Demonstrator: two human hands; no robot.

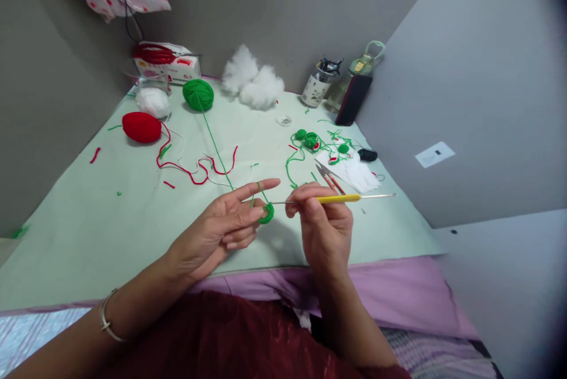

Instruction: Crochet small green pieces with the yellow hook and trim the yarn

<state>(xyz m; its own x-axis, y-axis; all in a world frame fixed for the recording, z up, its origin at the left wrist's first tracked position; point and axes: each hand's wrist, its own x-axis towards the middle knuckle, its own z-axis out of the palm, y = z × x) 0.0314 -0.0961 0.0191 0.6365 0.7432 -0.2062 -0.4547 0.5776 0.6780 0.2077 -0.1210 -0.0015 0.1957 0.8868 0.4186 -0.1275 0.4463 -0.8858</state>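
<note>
My left hand (pixel 233 216) pinches a small curved piece of green crochet (pixel 266 214) between thumb and fingers, its index finger stretched out with green yarn over it. That yarn runs back across the table to a green yarn ball (pixel 198 95). In my right hand (pixel 325 219) is a crochet hook (pixel 339 198) with a yellow handle, gripped like a pen. The hook's thin metal tip reaches left to the top of the green piece, touching it or very close. Its other metal end points right, beyond my fingers.
Red yarn (pixel 142 127) and white yarn (pixel 153 101) lie at the left. White stuffing (pixel 254 81) sits at the back. Thread snips (pixel 330 178) rest near my right hand, beside small green crocheted pieces (pixel 311 140). A pen cup (pixel 318 85), bottle (pixel 354 75) and phone (pixel 353 100) stand back right.
</note>
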